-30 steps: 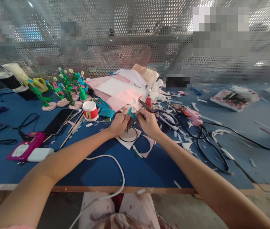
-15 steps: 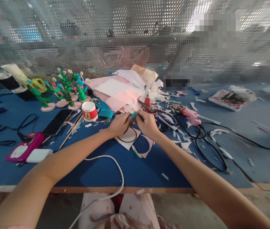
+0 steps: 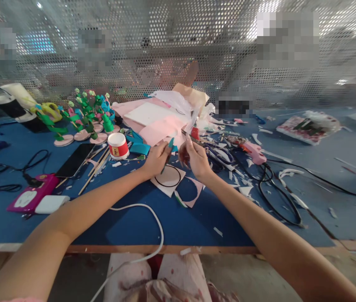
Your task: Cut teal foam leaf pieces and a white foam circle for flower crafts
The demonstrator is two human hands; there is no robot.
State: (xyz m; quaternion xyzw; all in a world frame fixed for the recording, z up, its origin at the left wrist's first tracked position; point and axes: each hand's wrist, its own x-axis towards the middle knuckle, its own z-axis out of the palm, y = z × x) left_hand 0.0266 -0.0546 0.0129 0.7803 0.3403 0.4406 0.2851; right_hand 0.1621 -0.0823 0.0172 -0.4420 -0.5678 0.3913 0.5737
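My left hand point(image 3: 157, 159) is closed around a slim, pen-like thing with a teal upper end point(image 3: 171, 142) and a darker lower end. Beneath that hand lies a white card point(image 3: 165, 188) with a black circle on it. My right hand point(image 3: 196, 159) is a little to the right, apart from the left. Its thumb points up and its fingers are curled and smeared by motion, so whether they hold anything is unclear. Partly behind it are scissors point(image 3: 224, 156) with dark blue handles. A pink piece with a round cutout point(image 3: 197, 197) lies near the card.
Plant-like crafts point(image 3: 91, 115) on pink discs stand at the left, near a red-and-white tub point(image 3: 118, 147), a phone point(image 3: 75, 160) and a magenta box point(image 3: 35, 193). Paper sheets point(image 3: 146, 113) are piled at the back. A pink glue gun point(image 3: 253, 151), cables and scraps lie right.
My hands have moved apart: the right shifted slightly right, the left slightly up with the teal thing still in it. More of the black circle now shows.
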